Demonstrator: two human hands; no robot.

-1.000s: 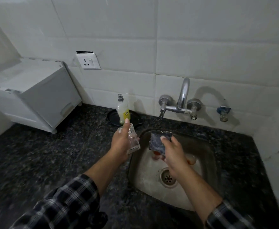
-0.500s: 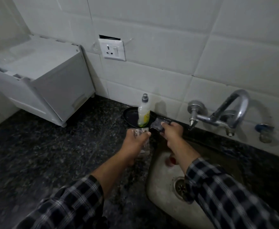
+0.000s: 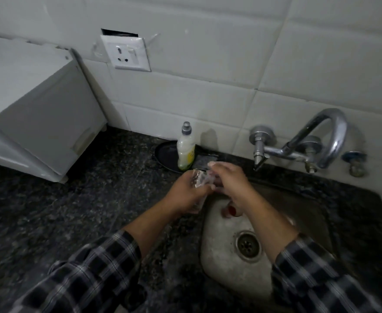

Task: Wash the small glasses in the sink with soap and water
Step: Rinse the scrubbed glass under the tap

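My left hand point(image 3: 183, 193) is curled round one small glass point(image 3: 198, 180), holding it over the sink point(image 3: 219, 256) rim at about eleven o'clock from the drain. My right hand point(image 3: 229, 180) touches it from the three o'clock side with its fingers bent toward the mouth. Whether they pinch the rim or only rest on it I cannot tell through the blur. The sponge point(image 3: 204, 159) seems to lie just past my fingertips at twelve o'clock, beside the bottle point(image 3: 186, 150). To do this step well I would keep the left grip firm and low on the body, since wet soapy glass will likely slip. I would turn the glass against the right fingers to work the inside, and keep it over the basin so drips and any drop land there. The tap point(image 3: 298, 147) at one o'clock shows no stream I can make out, so rinsing is probably yet to come. The glass looks clear and thin-walled, smeared by motion, the dark counter showing through it. A second glass point(image 3: 230, 210) with something red in it lies in the basin, half hidden under my right wrist.
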